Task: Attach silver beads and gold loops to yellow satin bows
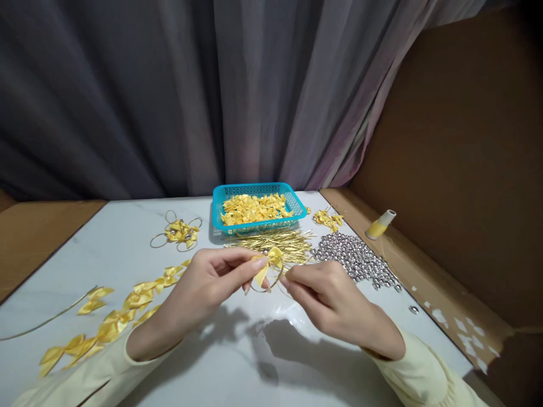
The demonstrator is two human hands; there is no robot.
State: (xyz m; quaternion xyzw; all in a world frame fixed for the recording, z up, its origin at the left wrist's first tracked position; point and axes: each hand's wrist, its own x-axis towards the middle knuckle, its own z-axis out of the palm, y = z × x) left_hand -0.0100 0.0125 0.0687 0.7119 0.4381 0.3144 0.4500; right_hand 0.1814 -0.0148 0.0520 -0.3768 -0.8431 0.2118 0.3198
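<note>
My left hand (224,280) pinches a yellow satin ribbon bow (275,257) between thumb and fingers, above the middle of the table. A silver bead (266,251) shows at the bow, and a gold wire loop (267,289) curves beneath it. Just right of the loop, the thumb and forefinger of my right hand (328,294) are pressed together on what looks like a thin gold wire; its end is hidden by the fingers. Behind my hands lies a pile of short gold wire ties (292,244), partly covered by the left hand and the bow.
A blue plastic basket (217,209) holds many yellow bows. Silver beads (352,257) are heaped at the right, near a small bow cluster (327,219) and a yellow-wrapped spool (379,225). At left lie bows with wire loops (181,232), loose bows (114,325) and a cord (55,316).
</note>
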